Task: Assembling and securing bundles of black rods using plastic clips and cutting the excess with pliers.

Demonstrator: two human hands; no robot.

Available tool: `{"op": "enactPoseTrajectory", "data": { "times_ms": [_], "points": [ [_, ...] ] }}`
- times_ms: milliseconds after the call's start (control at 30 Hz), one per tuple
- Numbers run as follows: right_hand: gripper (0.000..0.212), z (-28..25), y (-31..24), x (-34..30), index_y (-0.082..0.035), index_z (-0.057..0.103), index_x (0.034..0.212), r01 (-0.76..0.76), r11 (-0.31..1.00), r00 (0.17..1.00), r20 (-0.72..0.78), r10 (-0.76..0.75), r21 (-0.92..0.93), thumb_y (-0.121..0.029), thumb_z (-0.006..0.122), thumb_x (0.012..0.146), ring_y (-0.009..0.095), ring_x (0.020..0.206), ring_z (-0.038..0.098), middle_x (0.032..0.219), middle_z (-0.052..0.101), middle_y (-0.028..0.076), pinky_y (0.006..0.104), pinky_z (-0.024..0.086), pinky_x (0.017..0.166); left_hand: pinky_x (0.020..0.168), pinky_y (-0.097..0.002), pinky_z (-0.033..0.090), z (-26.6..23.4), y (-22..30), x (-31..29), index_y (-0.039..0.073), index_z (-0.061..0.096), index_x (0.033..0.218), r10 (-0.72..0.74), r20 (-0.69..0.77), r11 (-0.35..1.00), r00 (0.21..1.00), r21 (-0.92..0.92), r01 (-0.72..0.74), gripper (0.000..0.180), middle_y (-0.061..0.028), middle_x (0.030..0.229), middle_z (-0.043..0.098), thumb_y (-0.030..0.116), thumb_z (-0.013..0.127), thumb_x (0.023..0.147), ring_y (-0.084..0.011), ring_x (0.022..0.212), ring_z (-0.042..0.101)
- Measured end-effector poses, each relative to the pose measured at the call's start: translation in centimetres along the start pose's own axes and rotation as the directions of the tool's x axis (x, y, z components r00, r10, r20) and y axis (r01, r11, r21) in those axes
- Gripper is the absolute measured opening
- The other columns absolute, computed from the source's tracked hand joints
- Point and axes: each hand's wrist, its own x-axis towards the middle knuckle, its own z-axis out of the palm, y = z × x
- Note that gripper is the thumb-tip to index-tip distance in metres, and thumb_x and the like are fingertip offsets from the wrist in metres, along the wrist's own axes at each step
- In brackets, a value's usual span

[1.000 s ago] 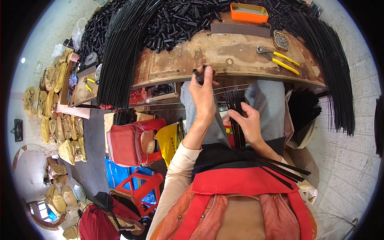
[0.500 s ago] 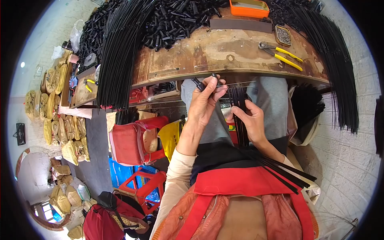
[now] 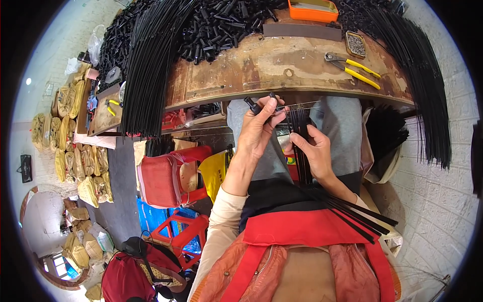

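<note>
My left hand (image 3: pixel 255 132) is closed on two small black tubular pieces (image 3: pixel 252 105), which stick out past the thumb and fingers. Against them runs a thin metal wire (image 3: pixel 313 103), stretching right across the upper ends of a bundle of thin black ribs (image 3: pixel 300 121). My right hand (image 3: pixel 316 153) pinches those ribs between thumb and fingers, just below their tops. Further black strips (image 3: pixel 359 214) pass under my right forearm and over my lap. Whether the wire goes through every rib is too small to tell.
A wooden bench (image 3: pixel 241 75) lies in front, with a heap of black tubular pieces (image 3: pixel 216 25), yellow-handled pliers (image 3: pixel 354 70), a small tray of metal bits (image 3: pixel 355 44) and an orange box (image 3: pixel 313 10). Long black rods hang over its edge (image 3: pixel 148 85). A red chair (image 3: pixel 161 181) stands left.
My left hand and the tubular pieces have shifted very slightly right. The right hand keeps its pinch on the ribs, almost unmoved.
</note>
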Motion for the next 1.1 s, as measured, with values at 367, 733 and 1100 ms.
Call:
{"op": "enactPoseTrajectory", "data": {
  "times_ms": [367, 733, 1100],
  "points": [
    [0.017, -0.02, 0.2, -0.04, 0.002, 0.063, 0.098, -0.016, 1.0, 1.0, 0.006, 0.016, 0.002, -0.014, 0.067, 0.092, 0.012, 0.07, 0.066, 0.079, 0.065, 0.007, 0.0274, 0.058, 0.065, 0.081, -0.0276, 0.058, -0.2, 0.01, 0.04, 0.008, 0.061, 0.099, 0.003, -0.01, 1.0, 1.0, -0.007, -0.003, 0.019, -0.0077, 0.1, 0.066, 0.016, 0.073, 0.087, -0.0184, 0.093, 0.067],
    [0.019, -0.04, 0.47, 0.07, 0.001, 0.063, 0.099, -0.001, 1.0, 1.0, 0.017, 0.001, -0.019, -0.016, 0.067, 0.092, 0.012, 0.067, 0.066, 0.076, 0.066, 0.007, 0.0255, 0.056, 0.063, 0.082, -0.0284, 0.057, -0.14, -0.14, 0.11, 0.009, 0.059, 0.094, -0.028, 0.03, 1.0, 0.999, -0.009, 0.029, 0.017, -0.0046, 0.095, 0.064, 0.016, 0.073, 0.088, -0.015, 0.088, 0.065],
    [0.019, 0.53, 0.32, -0.09, 0.001, 0.063, 0.1, 0.022, 0.997, 1.0, -0.017, -0.023, -0.081, -0.014, 0.068, 0.091, 0.011, 0.067, 0.065, 0.076, 0.066, 0.006, 0.0245, 0.056, 0.063, 0.081, -0.0284, 0.056, -0.29, -0.32, -0.05, 0.009, 0.06, 0.092, -0.046, 0.026, 0.999, 0.999, -0.017, 0.047, 0.016, -0.0019, 0.091, 0.062, 0.017, 0.073, 0.088, -0.0127, 0.084, 0.063]
  ]
}}
